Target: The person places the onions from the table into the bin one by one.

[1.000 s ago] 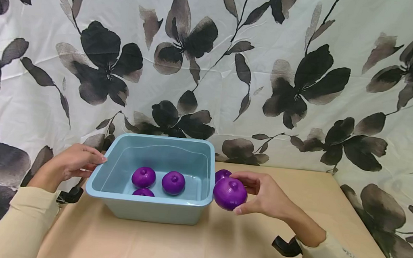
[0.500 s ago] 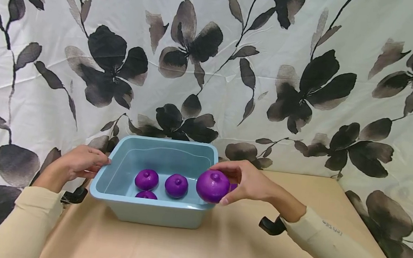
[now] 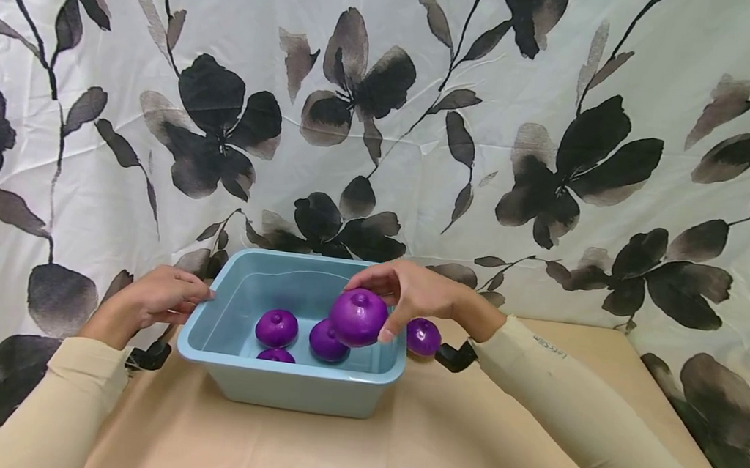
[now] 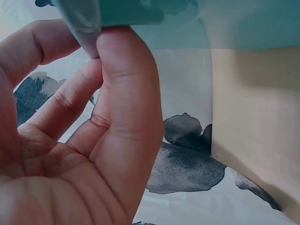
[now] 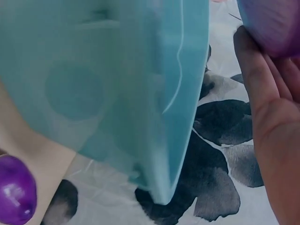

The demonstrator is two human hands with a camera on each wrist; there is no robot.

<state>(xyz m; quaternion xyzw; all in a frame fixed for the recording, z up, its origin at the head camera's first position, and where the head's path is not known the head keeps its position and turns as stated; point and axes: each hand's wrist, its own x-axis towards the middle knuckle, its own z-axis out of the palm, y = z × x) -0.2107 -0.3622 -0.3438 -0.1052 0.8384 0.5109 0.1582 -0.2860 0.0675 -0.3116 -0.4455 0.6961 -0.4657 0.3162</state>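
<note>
My right hand [image 3: 419,296] grips a glossy purple onion [image 3: 358,318] by its sides, holding it over the right half of a light blue plastic bin [image 3: 290,392]. The same onion [image 5: 276,26] is partly cut off at the top of the right wrist view. Inside the bin lie a left onion [image 3: 276,328], a middle onion [image 3: 327,342] partly covered by the held one, and a front onion [image 3: 276,355] mostly hidden by the front rim. At the bin's left end, my left hand [image 3: 161,296] pinches the rim; thumb and fingers of this hand [image 4: 70,178] meet it in the left wrist view.
Another purple onion [image 3: 423,337] rests on the tan tabletop [image 3: 465,432] just right of the bin, beneath my right wrist. A white cloth [image 3: 458,20] with dark flowers hangs behind the table.
My right hand has carried the onion leftward and up, from beside the bin to over its inside. That uncovers the onion on the table. The left hand stays on the rim.
</note>
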